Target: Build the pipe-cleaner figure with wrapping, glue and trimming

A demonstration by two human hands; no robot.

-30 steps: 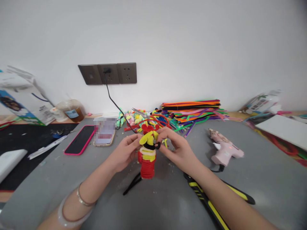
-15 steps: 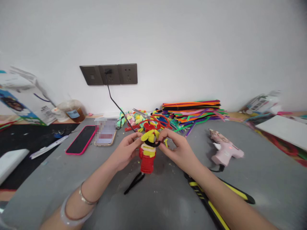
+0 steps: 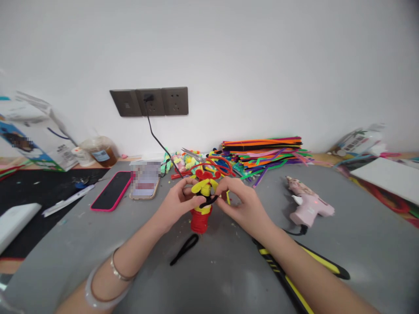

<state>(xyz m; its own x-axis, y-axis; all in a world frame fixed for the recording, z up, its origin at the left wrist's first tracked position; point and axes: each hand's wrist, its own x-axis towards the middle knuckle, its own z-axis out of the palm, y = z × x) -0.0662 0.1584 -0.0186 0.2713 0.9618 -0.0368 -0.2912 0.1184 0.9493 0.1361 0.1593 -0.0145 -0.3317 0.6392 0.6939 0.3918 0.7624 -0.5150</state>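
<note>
The left hand (image 3: 178, 201) is partly hidden behind the red-and-yellow figure (image 3: 199, 221). Left, the pale-cased phone's screen (image 3: 145, 181) is mostly pixelated. The right forearm (image 3: 296, 259) partly hides the yellow-black tool (image 3: 275, 271), cut off at near right.

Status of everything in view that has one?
Left hand: holding pipe cleaner figure
Right hand: pinching black pipe cleaner
Pipe cleaner figure: near upright
Black loop: on table
Glue gun: lying, red light lit
Plug: in middle socket
Pink phone: screen dark
Beige phone: screen lit
Yellow-black handles: spread
</note>
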